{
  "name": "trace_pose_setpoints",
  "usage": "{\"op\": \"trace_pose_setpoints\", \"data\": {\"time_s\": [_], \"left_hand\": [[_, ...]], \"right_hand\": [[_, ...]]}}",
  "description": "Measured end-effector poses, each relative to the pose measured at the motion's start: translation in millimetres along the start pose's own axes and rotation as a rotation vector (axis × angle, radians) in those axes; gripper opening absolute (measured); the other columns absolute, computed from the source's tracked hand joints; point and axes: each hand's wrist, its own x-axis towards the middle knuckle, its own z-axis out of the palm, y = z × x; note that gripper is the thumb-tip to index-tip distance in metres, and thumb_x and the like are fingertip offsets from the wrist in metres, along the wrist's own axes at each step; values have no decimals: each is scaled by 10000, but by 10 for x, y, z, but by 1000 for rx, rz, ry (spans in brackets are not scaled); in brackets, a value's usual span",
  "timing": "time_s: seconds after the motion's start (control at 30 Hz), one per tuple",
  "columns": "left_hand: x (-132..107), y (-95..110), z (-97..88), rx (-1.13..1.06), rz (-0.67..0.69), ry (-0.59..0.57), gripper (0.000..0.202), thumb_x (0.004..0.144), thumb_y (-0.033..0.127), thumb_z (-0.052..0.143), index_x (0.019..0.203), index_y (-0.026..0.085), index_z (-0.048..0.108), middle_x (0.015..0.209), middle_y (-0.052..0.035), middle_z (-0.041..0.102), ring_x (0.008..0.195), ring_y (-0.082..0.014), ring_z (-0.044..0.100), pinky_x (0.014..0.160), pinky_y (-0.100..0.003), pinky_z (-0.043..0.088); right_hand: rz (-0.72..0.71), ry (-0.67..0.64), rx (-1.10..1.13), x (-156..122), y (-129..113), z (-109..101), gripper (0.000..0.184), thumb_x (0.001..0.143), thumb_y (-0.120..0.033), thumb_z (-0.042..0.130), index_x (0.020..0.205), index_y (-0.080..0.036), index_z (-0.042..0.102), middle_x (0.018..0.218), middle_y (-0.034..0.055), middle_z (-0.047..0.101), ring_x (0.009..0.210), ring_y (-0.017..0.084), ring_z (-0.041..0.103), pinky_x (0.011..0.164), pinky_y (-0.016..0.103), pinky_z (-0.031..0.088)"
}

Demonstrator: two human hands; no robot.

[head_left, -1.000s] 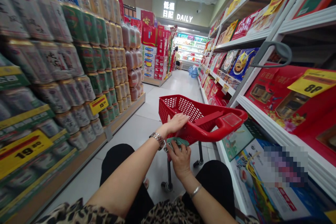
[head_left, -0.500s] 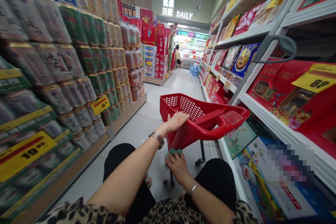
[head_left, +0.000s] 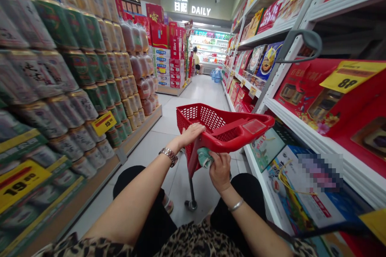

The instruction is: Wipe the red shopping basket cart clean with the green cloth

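Note:
A small red plastic shopping cart (head_left: pixel 250 138) stands in front of my knees, its perforated basket pointing away to the left. My left hand (head_left: pixel 193 131), with a watch at the wrist, is closed over the basket's near rim; its thumb is hidden. Below the rim, my right hand (head_left: pixel 221 168) pinches a crumpled green cloth (head_left: pixel 205 157) against the outside of the cart. A silver bangle circles that wrist. One caster on a thin leg shows under the basket.
Stacked drink cans (head_left: pixel 75 64) rise on a low platform at the left. White shelves (head_left: pixel 301 116) with red gift boxes (head_left: pixel 316 92) run close along the right, and a grey handle (head_left: pixel 304 46) juts from them. Farther down the aisle are stacked cartons (head_left: pixel 161 58) and a person (head_left: pixel 196 59).
My right hand has risen with the cloth from low beside the cart's leg to just under the rim. My left hand stays on the rim. The view has shifted slightly right.

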Motion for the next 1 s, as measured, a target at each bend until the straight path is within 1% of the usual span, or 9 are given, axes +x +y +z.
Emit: {"op": "trace_pose_setpoints", "data": {"time_s": [0.13, 0.23, 0.4, 0.47, 0.6, 0.67, 0.8, 0.9, 1.0], "left_hand": [[-47, -55, -53, -94, -27, 45, 479, 1010, 386, 261, 1275, 223, 625, 1388, -82, 610, 1359, -215, 460, 1231, -410, 301], [-117, -74, -113, -153, -42, 70, 476, 1001, 386, 259, 1250, 231, 634, 1385, -72, 618, 1364, -194, 467, 1231, -374, 309], [-239, -70, -227, -285, -51, 107, 473, 981, 402, 261, 1153, 221, 663, 1399, -56, 619, 1405, -200, 435, 1257, -389, 260], [-268, -55, -272, -358, -63, 112, 456, 964, 445, 298, 1036, 214, 684, 1336, -62, 658, 1383, -223, 454, 1261, -415, 248], [-332, -5, -364, -420, -99, 132, 448, 935, 507, 346, 905, 204, 675, 1252, -85, 696, 1349, -251, 484, 1257, -438, 246], [-377, 15, -413, -454, -115, 132, 437, 924, 526, 377, 902, 200, 667, 1309, -92, 673, 1349, -259, 489, 1260, -444, 235], [-429, -3, -480, -492, -137, 139, 436, 892, 573, 423, 884, 207, 661, 1329, -88, 669, 1362, -275, 484, 1266, -455, 214], [-423, -62, -483, -524, -147, 161, 429, 866, 587, 461, 846, 204, 656, 1316, -105, 678, 1422, -291, 427, 1272, -458, 185], [-412, -131, -471, -539, -137, 166, 410, 874, 578, 476, 789, 210, 635, 1314, -114, 680, 1450, -289, 397, 1272, -446, 177]], "right_hand": [[118, -143, 69, -293, -40, 259, 421, 873, -38, 433, 1159, -238, 668, 1170, 103, 594, 1048, 237, 547, 929, 402, 466], [132, -276, 74, -573, -100, 430, 439, 857, -18, 430, 1119, -248, 696, 1196, 82, 621, 1023, 225, 563, 912, 374, 454], [139, -618, 14, -892, -139, 547, 517, 758, 60, 450, 1068, -257, 717, 1099, 39, 681, 876, 172, 600, 790, 288, 422], [203, -662, -10, -923, -132, 549, 560, 719, 91, 438, 1066, -253, 712, 1089, 47, 677, 869, 172, 603, 781, 287, 423], [276, -384, 18, -740, -105, 472, 509, 771, 55, 411, 1086, -222, 699, 1142, 90, 642, 978, 212, 585, 856, 337, 460], [256, -230, 52, -536, -83, 391, 466, 808, 7, 420, 1113, -219, 691, 1162, 100, 622, 1052, 232, 563, 924, 382, 469], [312, -46, 59, -50, -9, 251, 489, 828, -47, 438, 1221, -237, 657, 1215, 103, 592, 1139, 257, 542, 992, 439, 476], [363, 1, 49, 209, 45, 276, 491, 868, -73, 437, 1300, -219, 618, 1233, 119, 590, 1151, 271, 541, 990, 443, 488], [345, -62, 50, 246, 52, 421, 455, 901, -70, 435, 1280, -230, 629, 1199, 104, 611, 1121, 258, 545, 982, 427, 482]]}}
